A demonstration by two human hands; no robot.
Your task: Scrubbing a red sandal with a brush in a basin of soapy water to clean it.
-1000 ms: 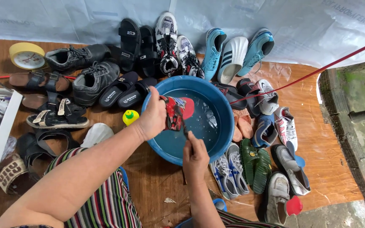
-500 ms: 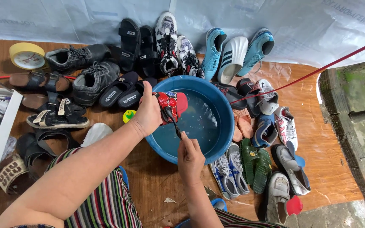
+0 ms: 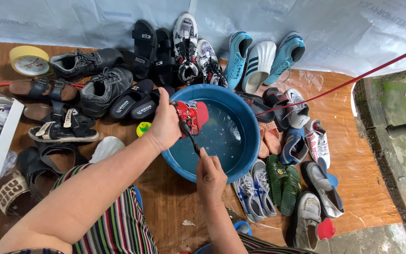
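The left hand (image 3: 165, 124) grips 1 small red shoe (image 3: 191, 115) above 1 blue basin (image 3: 247, 127) of water. The right hand (image 3: 211, 176) closes around 1 dark brush (image 3: 190, 136) touching the shoe; its bristles are hard to make out. 1 yellow clock (image 3: 29, 60) sits far left.

The left hand (image 3: 165, 124) grips a red shoe (image 3: 191, 115) over the blue basin (image 3: 247, 127) (water inside). The right hand (image 3: 210, 176) holds a dark brush (image 3: 189, 136) against it.
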